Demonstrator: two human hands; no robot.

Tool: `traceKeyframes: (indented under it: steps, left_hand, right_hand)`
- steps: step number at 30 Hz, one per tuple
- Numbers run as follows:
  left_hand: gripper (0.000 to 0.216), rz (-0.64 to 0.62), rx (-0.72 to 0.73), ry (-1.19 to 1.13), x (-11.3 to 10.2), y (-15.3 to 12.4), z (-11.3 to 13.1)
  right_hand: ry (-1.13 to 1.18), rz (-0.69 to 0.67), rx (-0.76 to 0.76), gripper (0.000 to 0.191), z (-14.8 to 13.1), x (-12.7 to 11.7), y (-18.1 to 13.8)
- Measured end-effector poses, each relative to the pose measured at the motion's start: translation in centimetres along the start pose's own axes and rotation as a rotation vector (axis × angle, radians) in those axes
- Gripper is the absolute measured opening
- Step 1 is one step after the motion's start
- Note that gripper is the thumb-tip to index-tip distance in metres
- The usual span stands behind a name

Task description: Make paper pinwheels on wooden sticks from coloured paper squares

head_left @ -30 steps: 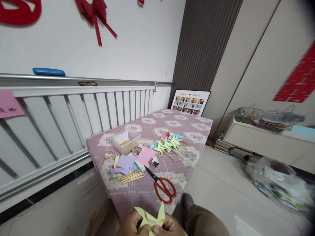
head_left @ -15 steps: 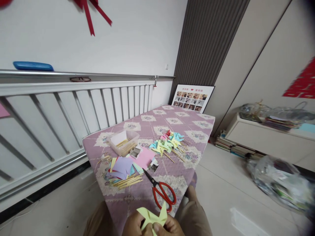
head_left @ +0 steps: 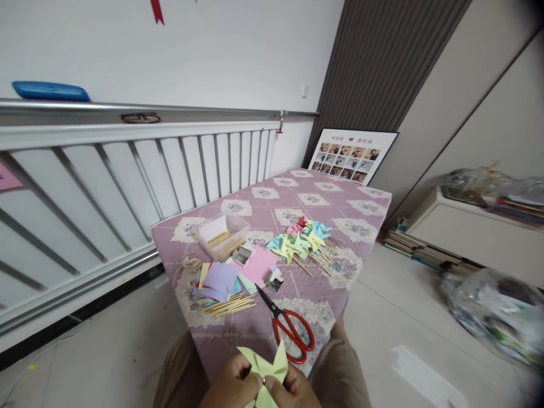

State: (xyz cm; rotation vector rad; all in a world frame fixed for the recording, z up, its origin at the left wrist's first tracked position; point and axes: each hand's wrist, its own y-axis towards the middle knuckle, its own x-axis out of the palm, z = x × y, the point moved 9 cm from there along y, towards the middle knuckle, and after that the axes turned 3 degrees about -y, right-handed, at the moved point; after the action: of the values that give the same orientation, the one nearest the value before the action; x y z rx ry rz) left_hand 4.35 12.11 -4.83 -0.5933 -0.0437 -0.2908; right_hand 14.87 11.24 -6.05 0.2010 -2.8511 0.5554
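Observation:
A pale yellow paper pinwheel [head_left: 268, 368] is between my two hands at the near edge of the table, with a small shiny pin head at its centre. My left hand [head_left: 238, 382] pinches its left side, thumb close to the pin. My right hand [head_left: 293, 388] grips the right side, thumb also by the centre. Just beyond lie black-bladed scissors with red handles [head_left: 293, 328]. Further left are thin wooden sticks [head_left: 229, 305] and a stack of coloured paper squares [head_left: 221, 279]. Finished-looking pinwheels on sticks [head_left: 300, 241] lie in a pile.
A clear plastic box [head_left: 221, 238] holding sticks stands on the cloth-covered table [head_left: 310, 199]. A small open box [head_left: 243, 255] sits beside pink paper [head_left: 259, 266]. The radiator [head_left: 191, 164] runs along the left; a photo board [head_left: 352, 156] leans at the far end. Plastic bags [head_left: 497, 311] lie on the floor.
The view has tilted down and shifted a little left. Both hands still hold the pinwheel; my thumbs have moved apart, so the shiny pin head now shows at its centre.

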Motion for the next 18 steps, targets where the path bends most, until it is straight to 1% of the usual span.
traceKeyframes:
  steps: [6, 8, 11, 14, 16, 18]
  left_hand:
    - [0.034, 0.012, 0.033, -0.037, -2.8, -0.4, -0.4]
    - [0.033, 0.015, 0.042, -0.03, -3.6, -0.4, -0.4]
    - [0.027, 0.054, 0.061, -0.035, -4.7, -0.1, -0.6]
    - [0.021, 0.092, 0.092, -0.088, -5.7, 0.3, -0.9]
    - [0.019, 0.117, 0.092, -0.182, -6.4, 0.5, -1.3]
    - [0.018, 0.133, 0.077, -0.298, -7.1, 0.4, -1.7]
  right_hand:
    - [-0.001, -0.152, 0.007, 0.041, -0.7, 3.5, 1.3]
    - [0.01, -0.165, 0.009, 0.04, -0.6, 4.2, 1.8]
    - [0.021, -0.179, 0.022, 0.041, 0.2, 5.0, 2.3]
    - [-0.021, -0.21, 0.054, 0.042, 0.9, 5.5, 2.9]
    - [-0.099, -0.172, 0.051, 0.045, 0.4, 4.9, 3.8]
    - [-0.28, -0.04, -0.027, 0.042, -1.3, 3.1, 5.2]
